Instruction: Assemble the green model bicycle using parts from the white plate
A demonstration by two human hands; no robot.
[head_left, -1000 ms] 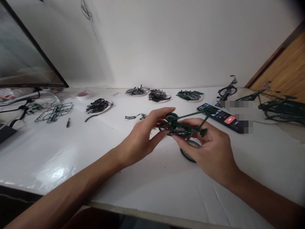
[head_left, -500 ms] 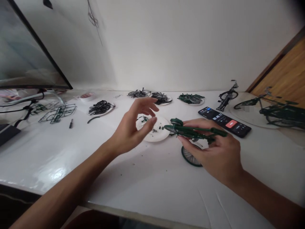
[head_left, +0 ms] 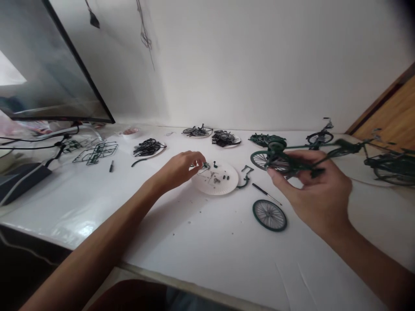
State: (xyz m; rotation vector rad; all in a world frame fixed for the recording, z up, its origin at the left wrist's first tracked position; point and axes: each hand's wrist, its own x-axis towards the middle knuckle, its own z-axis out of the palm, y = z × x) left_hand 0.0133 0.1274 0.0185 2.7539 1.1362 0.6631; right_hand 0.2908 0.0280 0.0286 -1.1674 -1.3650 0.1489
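My right hand [head_left: 319, 194] is wrapped round a partly built green model bicycle [head_left: 276, 147], a spoked wheel on it pointing left. At the left rim of a white paper plate [head_left: 202, 188], my left hand [head_left: 178, 170] has its fingers drawn together over small parts. Whatever is between its fingertips is too small to make out. On the plate lie a green bent piece [head_left: 215, 164], tiny black pieces [head_left: 226, 177] and small metal bits. A loose green-rimmed wheel [head_left: 270, 215] lies flat below the held bicycle, with a thin screwdriver [head_left: 266, 193] just above it.
A green curved part [head_left: 245, 180] touches the plate's right side. Several piles of dark bicycle parts [head_left: 147, 147] sit along the back. Green sprue frames [head_left: 97, 153] and a short screwdriver [head_left: 111, 166] lie left, near a monitor [head_left: 58, 65]. Built bicycles [head_left: 395, 162] stand at right.
My left hand has come down from the air to the plate, its fingers closing. My right hand has moved right with the bicycle and tilted it, uncovering the loose wheel and screwdriver. The view has shifted left.
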